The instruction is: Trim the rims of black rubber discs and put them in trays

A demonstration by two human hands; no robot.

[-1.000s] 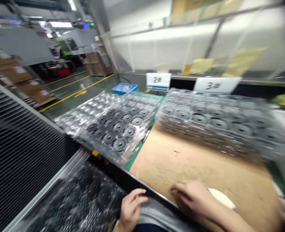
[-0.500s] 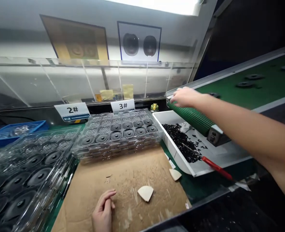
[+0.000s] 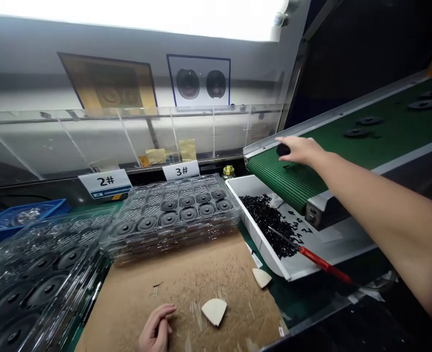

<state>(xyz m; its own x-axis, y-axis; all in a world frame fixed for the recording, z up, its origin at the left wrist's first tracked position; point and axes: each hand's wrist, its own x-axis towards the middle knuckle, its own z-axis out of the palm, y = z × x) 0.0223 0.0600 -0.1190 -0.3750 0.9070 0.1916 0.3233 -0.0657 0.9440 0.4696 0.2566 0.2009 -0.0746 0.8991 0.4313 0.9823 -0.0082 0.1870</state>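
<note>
My right hand [image 3: 302, 149] grips a dark part [image 3: 282, 150] at the green conveyor's [image 3: 329, 142] lower end; my left hand [image 3: 156, 328] lies slack on cardboard [image 3: 234, 274]. The white tray [image 3: 258, 235] holds loose black pieces [image 3: 262, 215], the clear tray [image 3: 172, 232] black discs [image 3: 188, 213], the blue bin [image 3: 59, 207] shiny items [image 3: 31, 215].

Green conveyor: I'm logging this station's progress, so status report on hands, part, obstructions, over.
Right hand holding black part at green conveyor. Left hand loosely bent over cardboard. Red-handled tool across white tray; nothing visibly blocking.
</note>
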